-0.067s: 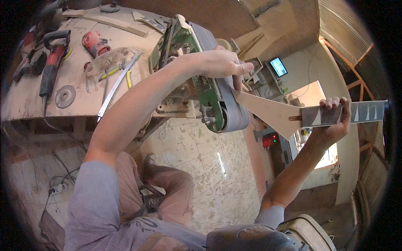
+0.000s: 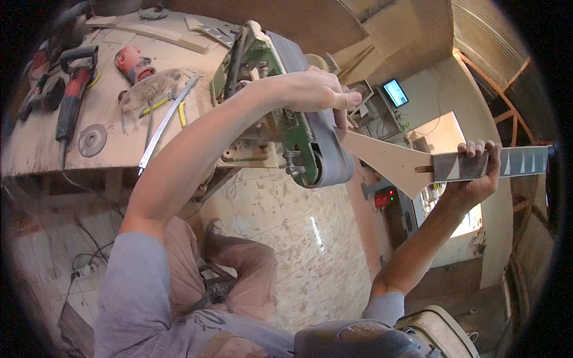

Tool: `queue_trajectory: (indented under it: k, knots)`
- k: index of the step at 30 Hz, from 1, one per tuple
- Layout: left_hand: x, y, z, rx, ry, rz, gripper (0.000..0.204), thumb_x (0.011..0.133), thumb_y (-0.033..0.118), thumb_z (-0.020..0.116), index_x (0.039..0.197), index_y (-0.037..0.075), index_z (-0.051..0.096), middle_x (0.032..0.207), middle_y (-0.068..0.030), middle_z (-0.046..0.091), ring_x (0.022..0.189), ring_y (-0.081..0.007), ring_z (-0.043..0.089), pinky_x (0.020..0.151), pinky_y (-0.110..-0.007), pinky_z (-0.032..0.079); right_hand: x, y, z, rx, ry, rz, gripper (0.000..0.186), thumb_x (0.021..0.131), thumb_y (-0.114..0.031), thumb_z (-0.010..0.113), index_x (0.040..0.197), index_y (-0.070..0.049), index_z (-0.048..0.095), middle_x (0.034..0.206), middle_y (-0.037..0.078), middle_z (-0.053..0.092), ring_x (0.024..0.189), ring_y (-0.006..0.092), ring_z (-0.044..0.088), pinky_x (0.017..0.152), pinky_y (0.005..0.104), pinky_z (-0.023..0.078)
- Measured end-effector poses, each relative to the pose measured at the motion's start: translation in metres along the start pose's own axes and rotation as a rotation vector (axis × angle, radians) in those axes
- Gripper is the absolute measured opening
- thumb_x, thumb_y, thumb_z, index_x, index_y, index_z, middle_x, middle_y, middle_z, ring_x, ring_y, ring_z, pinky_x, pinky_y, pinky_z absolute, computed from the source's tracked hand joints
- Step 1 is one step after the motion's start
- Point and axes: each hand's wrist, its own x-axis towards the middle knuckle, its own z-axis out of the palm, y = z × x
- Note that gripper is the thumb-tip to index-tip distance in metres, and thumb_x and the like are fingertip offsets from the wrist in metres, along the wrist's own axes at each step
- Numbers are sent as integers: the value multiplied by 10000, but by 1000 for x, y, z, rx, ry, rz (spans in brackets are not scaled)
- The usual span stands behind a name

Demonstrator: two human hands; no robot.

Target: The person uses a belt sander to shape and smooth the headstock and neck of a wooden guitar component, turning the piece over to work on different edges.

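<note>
The picture is round, with a black ring all around it. Straight edges bend near the rim, like the bench edge on the left and the roof beams at the top right. The light is warm and soft, like daylight. The brightest spots are a window and a small screen far off; both glow so much they look washed out. The floor has a thin shiny streak of glare. Under the bench it is dark and shadowy. The middle looks sharp. The far edges are dim and a little blurry.
</note>
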Motion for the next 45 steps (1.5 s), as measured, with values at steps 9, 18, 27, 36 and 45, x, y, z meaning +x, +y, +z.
queue_trajectory:
  k: [9,18,27,36,45]
  knots:
    - [20,45,14,-467,284,244,259,955,218,641,871,-22,687,776,-37,661,723,-97,591,663,-256,485,-36,9,-183,-10,604,-28,154,827,-70,585,904,41,661,877,183,681,785,329,670,681,478,581]
    - [35,97,83,-458,91,108,269,935,116,655,1142,-54,676,1037,-108,722,938,-134,684,866,-272,533,-148,73,-251,100,809,237,192,900,-178,529,915,-29,648,889,132,673,829,279,658,759,428,555]
    - [52,146,117,-523,-81,-1,307,917,148,694,1144,-58,673,1044,-116,718,957,-135,683,904,-271,530,-200,89,-251,423,854,238,182,878,-147,503,912,-33,642,912,130,676,853,272,651,774,419,554]
    - [64,161,135,-516,-140,-44,285,890,197,737,1036,-44,693,935,-96,716,855,-125,683,838,-263,547,-223,97,-261,598,972,216,180,893,-144,476,910,-33,616,943,121,659,913,256,624,814,400,534]
    - [60,156,132,-600,-151,20,221,954,189,652,898,-25,658,879,-111,709,797,-143,696,744,-265,574,-223,96,-258,601,922,258,169,905,-140,485,899,-28,611,939,116,646,909,268,613,832,415,522]
